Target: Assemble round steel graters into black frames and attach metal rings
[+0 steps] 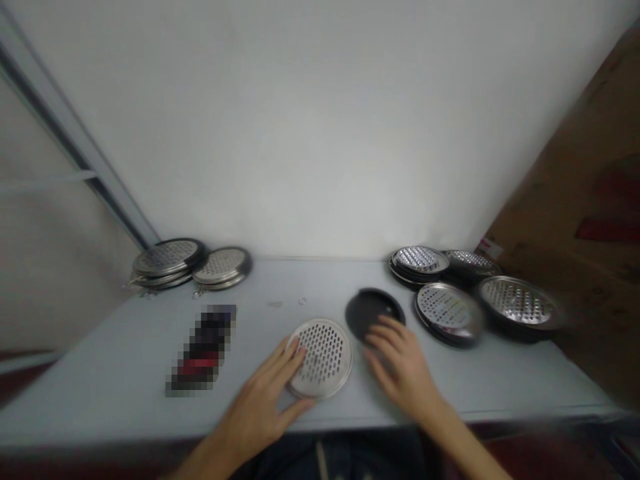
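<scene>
A round perforated metal disc (323, 357) lies flat near the front edge of the pale table (125, 353). My left hand (267, 400) rests on the disc's left rim, fingers spread and flat. A black round lid (373, 311) lies just behind and right of the disc. My right hand (403, 367) reaches onto the near edge of that lid with fingers stretched out, holding nothing.
Stacks of perforated metal discs (193, 263) sit at the back left. More discs in dark rims (450, 310) crowd the back right. A pixelated dark object (205, 347) lies left of the hands. A brown cardboard box (580, 220) stands at the right. A white wall is behind.
</scene>
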The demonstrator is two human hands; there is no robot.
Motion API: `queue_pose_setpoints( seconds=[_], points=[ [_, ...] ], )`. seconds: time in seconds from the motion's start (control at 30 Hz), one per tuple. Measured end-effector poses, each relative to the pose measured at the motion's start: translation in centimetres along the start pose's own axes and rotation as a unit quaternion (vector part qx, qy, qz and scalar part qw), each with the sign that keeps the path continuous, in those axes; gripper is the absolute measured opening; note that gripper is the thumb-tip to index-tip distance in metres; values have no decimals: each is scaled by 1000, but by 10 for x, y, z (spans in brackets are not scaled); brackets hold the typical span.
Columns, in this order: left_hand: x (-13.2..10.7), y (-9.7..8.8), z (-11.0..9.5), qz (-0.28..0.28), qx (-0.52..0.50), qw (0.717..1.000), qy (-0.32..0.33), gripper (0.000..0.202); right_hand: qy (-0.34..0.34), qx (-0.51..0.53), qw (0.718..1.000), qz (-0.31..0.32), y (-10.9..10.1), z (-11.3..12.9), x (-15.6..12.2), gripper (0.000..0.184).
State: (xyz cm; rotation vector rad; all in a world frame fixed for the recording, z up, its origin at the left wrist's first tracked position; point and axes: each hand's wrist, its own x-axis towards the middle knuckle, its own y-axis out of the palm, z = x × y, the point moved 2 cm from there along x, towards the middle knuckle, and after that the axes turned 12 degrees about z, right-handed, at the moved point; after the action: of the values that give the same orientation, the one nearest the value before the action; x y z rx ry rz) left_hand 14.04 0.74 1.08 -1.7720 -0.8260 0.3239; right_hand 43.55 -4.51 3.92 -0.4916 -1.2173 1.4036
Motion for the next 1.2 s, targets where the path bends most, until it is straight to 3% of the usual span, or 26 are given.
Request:
queue_pose_setpoints(
  seconds=[0.07,0.1,0.23,0.33,0.5,0.63,0.77,0.87,1.03,1.2],
  points=[
    [0,1,2,0,-1,1000,-3,76,95,-32,992,-73,-4,-26,-2,32],
    [0,2,3,1,-1,1000,-3,76,127,-26,989,-77,-5,-38,-3,36],
    [1,2,6,3,-1,1000,-7,77,150,58,987,-12,-6,-61,-2,28],
    [1,1,9,1,-5,1000,-13,78,136,72,988,12,-7,-53,-1,29],
    [2,2,9,-10,-16,1000,-21,78,106,-1,994,-10,-3,-17,-7,37],
    [4,7,-7,-29,-28,999,-21,80,58,74,995,41,11,6,-11,52],
    [11,6,-19,-40,-45,998,-10,79,60,179,979,72,23,-2,-14,80],
    [18,-2,-16,-6,-97,995,-17,78,64,250,963,74,23,-19,-16,101],
    [33,-9,-10,65,-191,978,-55,75,70,250,961,100,20,-22,-14,102],
    [42,-4,-14,75,-240,966,-65,76,66,205,972,90,28,-15,-13,112]
  ],
)
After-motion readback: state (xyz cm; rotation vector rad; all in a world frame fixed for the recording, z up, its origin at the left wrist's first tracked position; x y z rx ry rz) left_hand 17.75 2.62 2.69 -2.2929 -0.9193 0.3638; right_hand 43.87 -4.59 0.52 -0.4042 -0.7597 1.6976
